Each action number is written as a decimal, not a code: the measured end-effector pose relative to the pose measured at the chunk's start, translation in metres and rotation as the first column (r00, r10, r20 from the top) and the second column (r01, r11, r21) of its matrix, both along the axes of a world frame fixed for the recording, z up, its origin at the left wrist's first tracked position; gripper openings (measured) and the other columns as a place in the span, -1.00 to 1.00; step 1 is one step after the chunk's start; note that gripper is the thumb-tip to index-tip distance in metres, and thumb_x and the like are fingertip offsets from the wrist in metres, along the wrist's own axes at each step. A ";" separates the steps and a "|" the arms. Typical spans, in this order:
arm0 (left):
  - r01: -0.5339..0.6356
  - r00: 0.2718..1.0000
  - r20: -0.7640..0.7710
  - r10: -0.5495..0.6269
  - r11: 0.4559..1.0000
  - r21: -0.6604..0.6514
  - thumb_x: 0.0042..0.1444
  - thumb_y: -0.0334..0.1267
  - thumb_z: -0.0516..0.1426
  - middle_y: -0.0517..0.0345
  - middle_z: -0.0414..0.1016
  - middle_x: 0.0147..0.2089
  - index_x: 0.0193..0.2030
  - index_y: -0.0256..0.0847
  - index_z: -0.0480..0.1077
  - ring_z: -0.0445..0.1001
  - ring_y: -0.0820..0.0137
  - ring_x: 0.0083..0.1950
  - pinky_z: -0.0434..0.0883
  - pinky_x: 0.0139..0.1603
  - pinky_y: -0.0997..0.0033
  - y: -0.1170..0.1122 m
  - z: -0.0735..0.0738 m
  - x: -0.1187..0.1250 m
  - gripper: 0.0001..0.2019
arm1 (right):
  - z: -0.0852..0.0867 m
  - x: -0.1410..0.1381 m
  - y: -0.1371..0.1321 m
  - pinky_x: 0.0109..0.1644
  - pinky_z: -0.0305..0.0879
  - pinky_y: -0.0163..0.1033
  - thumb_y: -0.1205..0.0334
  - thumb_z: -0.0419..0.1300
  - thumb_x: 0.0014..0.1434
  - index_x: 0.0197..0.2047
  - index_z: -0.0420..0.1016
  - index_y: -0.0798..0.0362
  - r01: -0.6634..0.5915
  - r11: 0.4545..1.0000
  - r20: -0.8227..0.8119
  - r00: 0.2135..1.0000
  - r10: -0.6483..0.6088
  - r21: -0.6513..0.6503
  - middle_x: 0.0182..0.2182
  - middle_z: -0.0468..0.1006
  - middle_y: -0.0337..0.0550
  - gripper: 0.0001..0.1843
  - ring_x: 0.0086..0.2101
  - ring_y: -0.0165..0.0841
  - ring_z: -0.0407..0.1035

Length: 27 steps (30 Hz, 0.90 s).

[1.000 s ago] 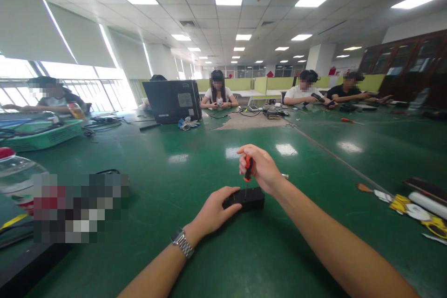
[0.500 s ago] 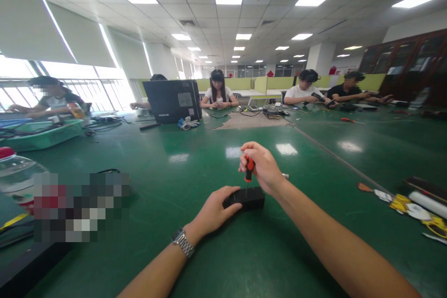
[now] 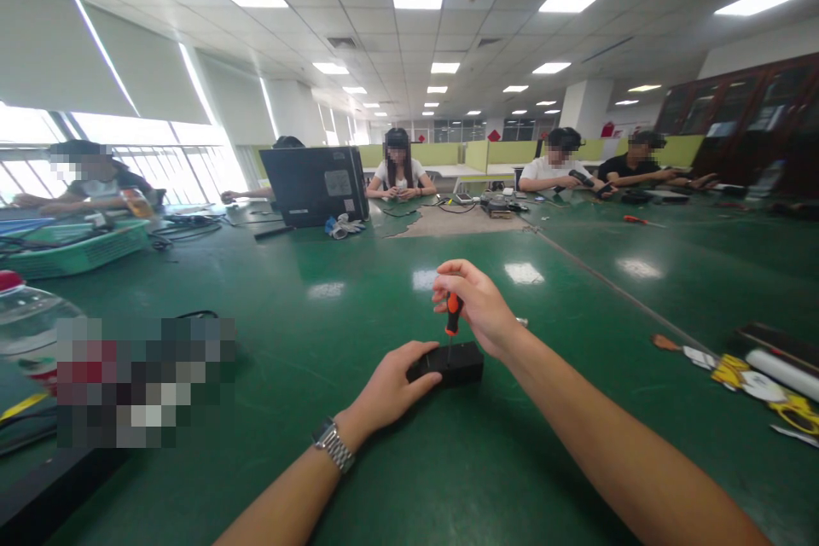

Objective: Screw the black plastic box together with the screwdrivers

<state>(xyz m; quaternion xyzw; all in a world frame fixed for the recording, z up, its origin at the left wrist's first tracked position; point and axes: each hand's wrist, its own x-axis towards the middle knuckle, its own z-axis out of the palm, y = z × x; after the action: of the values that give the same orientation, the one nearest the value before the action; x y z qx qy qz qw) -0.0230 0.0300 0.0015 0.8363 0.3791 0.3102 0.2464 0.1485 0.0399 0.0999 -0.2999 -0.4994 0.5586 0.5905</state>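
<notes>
A small black box lies flat on the green table in front of me. My left hand, with a metal watch on the wrist, rests on the box's left end, fingers curled over it. My right hand is closed round the top of an orange-and-black screwdriver. The screwdriver stands upright with its thin shaft pointing down onto the top of the box.
Several people sit at the far side of the table, near a black computer case. A green basket and a plastic bottle are at the left. Papers, a white tube and yellow tools lie at the right.
My right hand's fingers have shifted slightly on the screwdriver handle, which stays upright on the box. My left hand and the box have not moved.
</notes>
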 end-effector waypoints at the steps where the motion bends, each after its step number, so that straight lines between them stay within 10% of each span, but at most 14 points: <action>1: 0.000 1.000 0.001 0.000 1.000 0.000 0.16 -0.18 0.15 0.04 0.47 0.01 0.14 -0.12 0.35 0.42 0.24 -0.02 0.35 0.06 0.26 0.000 0.000 0.000 -0.60 | 0.000 0.000 0.000 -0.42 0.29 -0.31 0.17 0.27 -0.08 -0.33 0.34 0.04 0.001 1.000 0.000 1.000 -0.001 -0.004 -0.60 0.41 -0.37 -0.76 -0.59 -0.48 0.27; 27: 0.010 1.000 0.001 -0.010 1.000 0.000 0.17 -0.18 0.15 0.07 0.46 0.00 0.15 -0.12 0.33 0.42 0.27 -0.04 0.34 0.05 0.29 0.001 -0.002 0.000 -0.60 | 0.002 0.000 -0.001 -0.36 0.29 -0.28 0.20 0.28 -0.11 -0.33 0.38 0.06 -0.049 0.998 -0.067 0.997 0.046 -0.037 -0.58 0.41 -0.35 -0.75 -0.55 -0.48 0.27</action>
<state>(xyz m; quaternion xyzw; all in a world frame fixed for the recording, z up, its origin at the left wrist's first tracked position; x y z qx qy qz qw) -0.0230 0.0311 -0.0005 0.8381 0.3749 0.3092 0.2479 0.1490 0.0386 0.1020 -0.2807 -0.4755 0.5918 0.5872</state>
